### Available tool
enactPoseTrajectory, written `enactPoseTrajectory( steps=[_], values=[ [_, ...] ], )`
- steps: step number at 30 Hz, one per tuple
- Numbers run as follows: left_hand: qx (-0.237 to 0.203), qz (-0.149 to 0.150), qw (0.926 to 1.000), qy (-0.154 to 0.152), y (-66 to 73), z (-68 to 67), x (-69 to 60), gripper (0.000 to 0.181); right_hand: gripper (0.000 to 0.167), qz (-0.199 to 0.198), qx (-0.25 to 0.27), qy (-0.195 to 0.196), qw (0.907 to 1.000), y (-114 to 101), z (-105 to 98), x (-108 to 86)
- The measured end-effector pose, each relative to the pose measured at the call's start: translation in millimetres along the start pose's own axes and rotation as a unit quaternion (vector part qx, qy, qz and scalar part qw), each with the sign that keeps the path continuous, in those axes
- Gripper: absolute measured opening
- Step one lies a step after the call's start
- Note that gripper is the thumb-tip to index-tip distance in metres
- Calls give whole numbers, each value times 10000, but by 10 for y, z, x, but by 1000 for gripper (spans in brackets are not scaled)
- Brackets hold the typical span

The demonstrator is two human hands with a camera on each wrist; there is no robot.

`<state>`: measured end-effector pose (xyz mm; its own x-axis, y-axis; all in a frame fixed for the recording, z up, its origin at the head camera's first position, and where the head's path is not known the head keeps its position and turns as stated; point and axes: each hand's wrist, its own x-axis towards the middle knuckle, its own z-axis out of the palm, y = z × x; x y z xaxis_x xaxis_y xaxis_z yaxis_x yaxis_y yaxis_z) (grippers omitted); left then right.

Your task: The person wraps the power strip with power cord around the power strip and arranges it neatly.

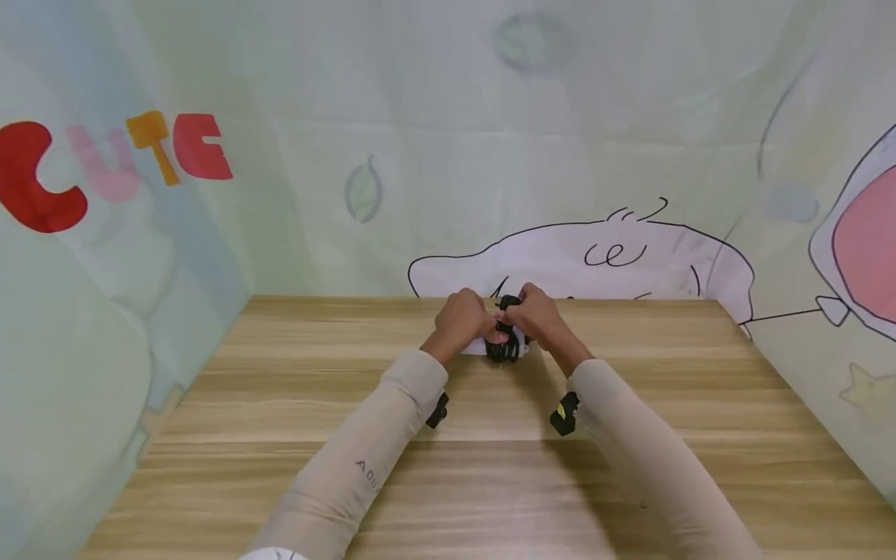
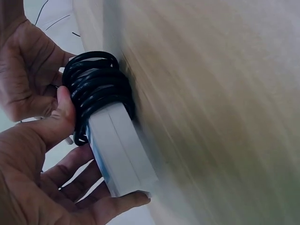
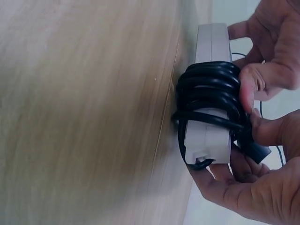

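Near the far edge of the table, both hands hold a white power strip (image 1: 477, 348) with its black cord (image 1: 502, 351) wound several times around the middle. My left hand (image 1: 462, 320) grips one end; in the left wrist view its thumb presses the coils and its fingers lie along the strip (image 2: 123, 152). My right hand (image 1: 539, 317) is at the other end, thumb on the cord's black end piece (image 3: 253, 149), which looks like a plug, with fingers under the strip. In the right wrist view the cord (image 3: 211, 91) emerges at that end. The strip's far face is mostly hidden.
The wood-grain table (image 1: 448, 482) stretches from the forearms to a printed fabric backdrop (image 1: 448, 140) behind its far edge. The backdrop also rises along the left and right sides. Black wrist devices (image 1: 564, 414) hang beneath both sleeves.
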<state>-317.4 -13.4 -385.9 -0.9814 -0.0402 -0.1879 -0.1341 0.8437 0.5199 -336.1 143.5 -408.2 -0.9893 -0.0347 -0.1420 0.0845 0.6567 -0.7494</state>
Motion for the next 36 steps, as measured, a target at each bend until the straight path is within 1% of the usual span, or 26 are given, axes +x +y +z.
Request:
enactPoseTrajectory(
  steps=[2, 5, 6, 9, 11, 12, 13, 14, 15, 17, 19, 20, 21, 22, 23, 24, 25, 26, 27, 30, 31, 32, 33, 34, 35, 36],
  values=[
    [71, 23, 9999, 86, 17, -29, 0, 51, 51, 3, -41, 21, 10000, 73, 42, 148],
    [130, 100, 9998, 150, 40, -77, -3, 55, 61, -16, -147, 193, 9997, 269, 138, 464],
    [146, 115, 9997, 184, 46, -89, -3, 56, 63, 43, -182, 223, 9996, 290, 162, 525],
    [178, 120, 9995, 229, 62, -114, 2, 57, 64, -65, -371, 425, 9984, 477, 244, 806],
    [217, 54, 9996, 174, 73, -121, 42, 59, 63, -142, -466, 461, 9977, 531, 256, 896],
    [244, 13, 9997, 88, 72, -118, 87, 59, 64, -169, -481, 443, 9977, 531, 246, 901],
    [268, -15, 9996, -18, 63, -107, 153, 60, 65, -195, -484, 396, 9979, 525, 228, 898],
    [343, -43, 9994, -71, 53, -115, 178, 61, 64, -192, -492, 385, 9979, 488, 206, 858],
    [422, -43, 9990, -136, 11, -61, 315, 61, 65, -154, -489, 298, 9982, 406, 161, 758],
    [558, 17, 9979, -341, -133, 75, 647, 69, 67, -61, -425, 92, 9990, 198, 60, 495],
    [683, 89, 9964, -485, -296, 198, 911, 91, 67, 57, -325, -187, 9993, -5, -36, 232],
    [719, 124, 9959, -540, -384, 250, 1012, 106, 69, 139, -295, -320, 9990, -110, -83, 90],
    [714, 156, 9950, -677, -472, 311, 1144, 121, 71, 211, -246, -504, 9982, -195, -131, -30],
    [723, 162, 9941, -789, -523, 306, 1143, 131, 73, 277, -164, -619, 9976, -245, -159, -104],
    [696, 168, 9939, -836, -550, 279, 1097, 136, 75, 355, -96, -735, 9966, -277, -183, -151],
    [646, 179, 9944, -811, -571, 272, 1059, 137, 76, 417, -58, -820, 9957, -299, -202, -187],
    [589, 242, 9949, -783, -577, 242, 997, 132, 77, 460, -39, -880, 9950, -315, -218, -210],
    [434, 274, 9957, -777, -551, 179, 879, 123, 78, 484, -17, -906, 9947, -320, -230, -221],
    [285, 305, 9963, -745, -505, 105, 733, 111, 77, 494, 40, -925, 9945, -322, -240, -227],
    [-215, 354, 9976, -558, -348, -103, 301, 78, 76, 526, 172, -942, 9940, -296, -255, -202],
    [-356, 354, 9975, -495, -294, -182, 146, 72, 76, 545, 212, -939, 9939, -284, -256, -186],
    [-490, 330, 9971, -480, -255, -239, 36, 69, 77, 559, 243, -932, 9938, -271, -256, -173],
    [-557, 333, 9970, -416, -245, -256, -2, 69, 77, 558, 291, -914, 9938, -263, -255, -158],
    [-588, 340, 9970, -376, -246, -255, 4, 71, 78, 536, 320, -878, 9942, -257, -253, -141],
    [-594, 343, 9972, -310, -274, -211, 81, 76, 77, 489, 335, -829, 9948, -254, -247, -123],
    [-642, 364, 9968, -316, -306, -173, 160, 83, 77, 433, 339, -778, 9954, -252, -240, -108]
  ],
)
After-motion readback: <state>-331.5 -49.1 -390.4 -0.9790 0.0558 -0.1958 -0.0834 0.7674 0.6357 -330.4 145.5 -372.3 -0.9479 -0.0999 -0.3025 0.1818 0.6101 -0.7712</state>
